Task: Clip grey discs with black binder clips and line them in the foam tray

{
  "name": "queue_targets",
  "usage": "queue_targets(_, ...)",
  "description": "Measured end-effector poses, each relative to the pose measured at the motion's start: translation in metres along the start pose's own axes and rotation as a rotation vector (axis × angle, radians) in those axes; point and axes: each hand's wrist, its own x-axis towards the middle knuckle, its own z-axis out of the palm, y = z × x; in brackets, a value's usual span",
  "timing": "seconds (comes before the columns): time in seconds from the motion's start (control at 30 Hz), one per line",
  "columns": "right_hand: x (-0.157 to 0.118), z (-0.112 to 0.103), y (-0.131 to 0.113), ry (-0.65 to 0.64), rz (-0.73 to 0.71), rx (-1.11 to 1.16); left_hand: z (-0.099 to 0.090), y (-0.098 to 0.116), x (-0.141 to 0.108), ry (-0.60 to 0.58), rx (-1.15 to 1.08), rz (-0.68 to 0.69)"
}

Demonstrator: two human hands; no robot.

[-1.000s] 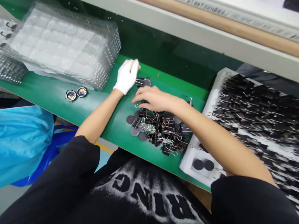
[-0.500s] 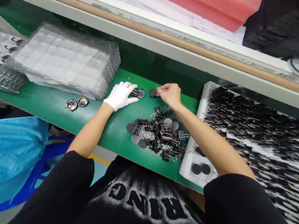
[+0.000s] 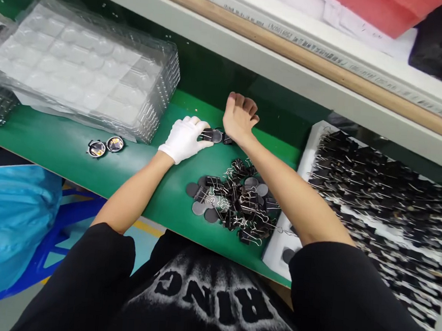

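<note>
My left hand (image 3: pixel 185 138), in a white glove, pinches a black binder clip (image 3: pixel 207 135) beside a round dark disc (image 3: pixel 217 136). Just right of the disc lies another black clip (image 3: pixel 226 139), partly hidden by my right wrist. My bare right hand (image 3: pixel 241 117) is raised above that clip, its fingers apart and loosely curled, with nothing visible in them. Nearer my body, a heap of black binder clips (image 3: pixel 241 197) with silver wire handles is mixed with round dark discs (image 3: pixel 199 207).
Stacked clear plastic trays (image 3: pixel 79 62) stand at the left on the green table (image 3: pixel 129 168). Two round pieces (image 3: pixel 105 147) lie before them. A white tray (image 3: pixel 277 256) full of black clips is at the right. A shelf edge (image 3: pixel 283 58) crosses behind.
My right hand has let go of the clip, which now sits next to the disc, and its fingers have opened and lifted. My left hand keeps its pinch. The camera view has shifted.
</note>
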Motion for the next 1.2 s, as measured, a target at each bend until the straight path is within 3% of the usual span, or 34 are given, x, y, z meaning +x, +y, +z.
queue_targets(0.17,0.001,0.006,0.027,0.033,0.079,0.054,0.000,0.001,0.001,-0.013,-0.042,-0.021)
queue_targets(0.3,0.005,0.011,0.036,0.035,0.087,0.052,0.001,0.004,0.003,-0.016,-0.058,-0.019)
queue_targets(0.77,0.002,0.005,0.030,0.044,0.158,0.125,0.006,0.010,0.008,-0.015,-0.093,0.020)
queue_targets(1.0,0.006,0.014,0.029,0.085,0.054,0.035,0.007,0.011,0.010,-0.028,-0.111,0.018)
queue_targets(1.1,0.005,-0.004,0.017,0.089,0.117,0.111,0.004,0.009,0.007,0.013,-0.112,0.029)
queue_targets(1.2,-0.011,-0.051,0.004,-0.078,0.010,0.291,-0.010,0.006,-0.001,0.003,-0.276,0.039)
